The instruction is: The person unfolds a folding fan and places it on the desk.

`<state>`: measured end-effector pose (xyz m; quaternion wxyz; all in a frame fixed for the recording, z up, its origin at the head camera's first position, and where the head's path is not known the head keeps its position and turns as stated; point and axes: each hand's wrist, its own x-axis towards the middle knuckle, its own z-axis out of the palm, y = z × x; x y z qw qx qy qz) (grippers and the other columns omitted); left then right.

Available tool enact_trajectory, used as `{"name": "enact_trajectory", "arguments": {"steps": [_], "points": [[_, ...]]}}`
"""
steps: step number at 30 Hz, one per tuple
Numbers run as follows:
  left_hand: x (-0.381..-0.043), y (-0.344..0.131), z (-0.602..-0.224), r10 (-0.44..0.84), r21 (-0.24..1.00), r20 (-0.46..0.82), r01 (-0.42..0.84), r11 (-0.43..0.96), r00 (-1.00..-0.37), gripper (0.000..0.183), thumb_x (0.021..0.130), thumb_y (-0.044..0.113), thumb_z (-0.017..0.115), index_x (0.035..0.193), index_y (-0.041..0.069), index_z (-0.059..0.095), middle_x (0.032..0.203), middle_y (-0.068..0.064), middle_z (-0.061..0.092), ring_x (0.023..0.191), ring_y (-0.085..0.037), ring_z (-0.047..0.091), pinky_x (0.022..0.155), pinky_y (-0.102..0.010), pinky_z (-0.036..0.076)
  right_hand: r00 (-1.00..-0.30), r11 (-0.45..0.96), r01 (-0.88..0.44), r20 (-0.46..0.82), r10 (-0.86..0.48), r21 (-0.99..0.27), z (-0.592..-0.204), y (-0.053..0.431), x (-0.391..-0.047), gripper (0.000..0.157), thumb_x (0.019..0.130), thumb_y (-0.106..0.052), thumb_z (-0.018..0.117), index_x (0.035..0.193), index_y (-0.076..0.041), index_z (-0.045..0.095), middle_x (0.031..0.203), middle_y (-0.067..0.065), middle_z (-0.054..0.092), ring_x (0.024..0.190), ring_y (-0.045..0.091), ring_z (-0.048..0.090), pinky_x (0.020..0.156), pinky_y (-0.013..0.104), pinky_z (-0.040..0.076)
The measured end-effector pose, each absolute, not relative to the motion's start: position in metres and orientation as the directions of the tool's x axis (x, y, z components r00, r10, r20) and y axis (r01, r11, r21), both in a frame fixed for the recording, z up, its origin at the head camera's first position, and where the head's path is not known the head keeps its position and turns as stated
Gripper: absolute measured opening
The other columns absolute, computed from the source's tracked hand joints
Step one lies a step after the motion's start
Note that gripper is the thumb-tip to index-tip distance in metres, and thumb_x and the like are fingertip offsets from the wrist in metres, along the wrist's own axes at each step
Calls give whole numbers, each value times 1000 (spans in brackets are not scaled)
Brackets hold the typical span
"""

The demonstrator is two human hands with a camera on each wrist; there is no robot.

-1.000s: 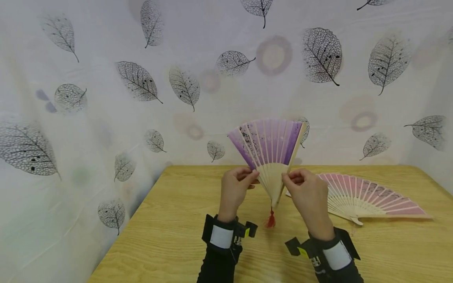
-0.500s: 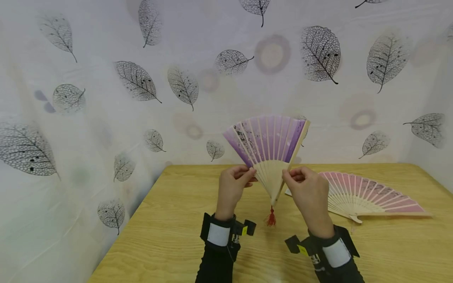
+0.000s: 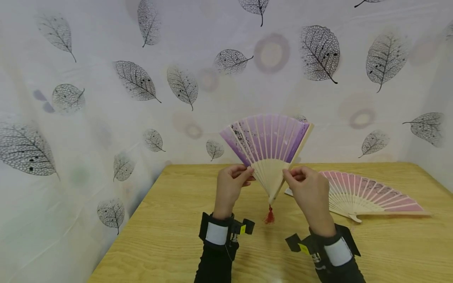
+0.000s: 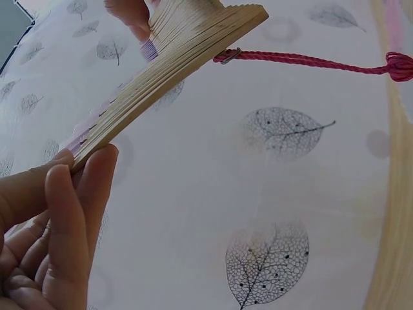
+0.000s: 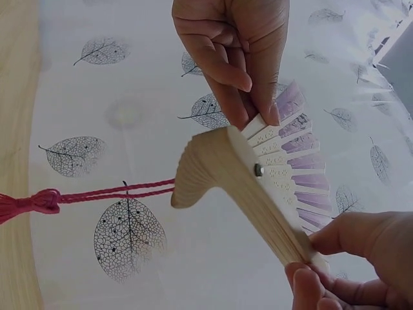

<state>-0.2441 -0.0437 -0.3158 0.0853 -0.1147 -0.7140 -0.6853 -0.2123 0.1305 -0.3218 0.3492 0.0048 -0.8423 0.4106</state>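
Observation:
A purple folding fan (image 3: 270, 141) with pale wooden ribs is held upright above the table, partly spread. My left hand (image 3: 231, 186) pinches its left edge between thumb and fingers. On the other edge, my right hand (image 3: 309, 192) pinches the thick outer guard stick. From the fan's pivot end hangs a red tassel (image 3: 269, 216). In the right wrist view the metal pivot pin (image 5: 259, 170) shows, with several ribs still stacked beside the right fingers (image 5: 355, 236). The left wrist view shows the ribs (image 4: 174, 68) edge-on above the left fingers (image 4: 64, 213).
A pink folding fan (image 3: 375, 194) lies spread on the wooden table (image 3: 170, 236), at the right behind my right hand. Behind the table hangs a pale curtain (image 3: 247, 94) printed with leaves. Black straps with small cameras sit on both wrists.
The purple fan has spread wider, its left edge moving left and its right edge tilting right. My left hand has shifted slightly left. The pink fan has stayed in place.

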Motion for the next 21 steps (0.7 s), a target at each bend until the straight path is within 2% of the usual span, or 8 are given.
{"name": "enact_trajectory", "arguments": {"steps": [4, 14, 21], "points": [[-245, -44, -315, 44, 961, 273, 275, 31, -961, 23, 81, 11, 62, 94, -7, 63, 89, -25, 66, 72, -22, 64, 64, -28, 56, -765, 661, -289, 582, 276, -692, -321, 130, -211, 28, 80, -29, 62, 71, -3, 66, 62, 9, 63, 50, 10, 50, 44, 28, 42], [-242, -47, -316, 31, 950, 312, 312, -3, -950, 30, 79, 21, 65, 94, -5, 64, 89, -22, 67, 73, -20, 64, 63, -24, 55, -761, 664, -281, 583, 286, -693, -320, 132, -210, 27, 80, -28, 62, 72, -3, 66, 62, 10, 64, 50, 10, 51, 44, 28, 42], [-243, -49, -316, 28, 951, 309, 309, -14, -951, 31, 79, 23, 65, 94, -4, 64, 88, -20, 68, 73, -20, 64, 65, -27, 55, -765, 662, -283, 579, 281, -694, -319, 131, -209, 27, 80, -28, 62, 73, -2, 66, 62, 9, 64, 49, 9, 50, 44, 28, 41]]}}
